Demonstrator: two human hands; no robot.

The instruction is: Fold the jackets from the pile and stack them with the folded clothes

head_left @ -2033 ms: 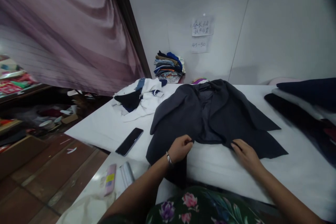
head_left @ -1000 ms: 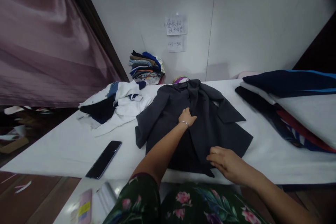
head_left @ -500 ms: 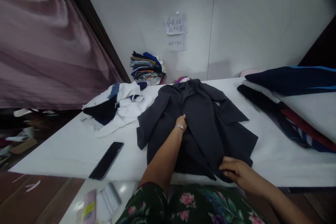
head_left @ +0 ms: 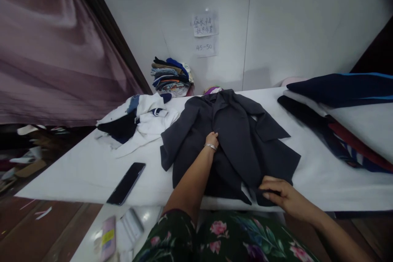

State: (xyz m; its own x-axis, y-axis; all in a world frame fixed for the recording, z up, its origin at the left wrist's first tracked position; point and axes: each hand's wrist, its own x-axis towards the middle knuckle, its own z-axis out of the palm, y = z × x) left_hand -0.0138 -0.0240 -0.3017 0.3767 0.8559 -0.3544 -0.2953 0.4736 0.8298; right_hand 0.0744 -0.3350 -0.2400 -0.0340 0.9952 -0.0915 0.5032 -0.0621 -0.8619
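A dark grey jacket lies spread on the white table, collar toward the wall and sleeves out to both sides. My left hand, with a bracelet at the wrist, is closed on the edge of its front opening near the middle. Lower down on the right, my right hand pinches the bottom corner of a front panel, thumb and fingers pressed together at the near table edge. A small gap beside that panel shows white through the hem.
Left of the jacket lies a loose heap of white and dark clothes, with a phone nearer me. Folded garments are piled at the right. A stack of folded clothes stands by the wall, below paper signs.
My right hand has shifted slightly to the right with the panel's lower corner, and a gap has appeared at the hem. My left hand keeps its hold. The view tilts a little.
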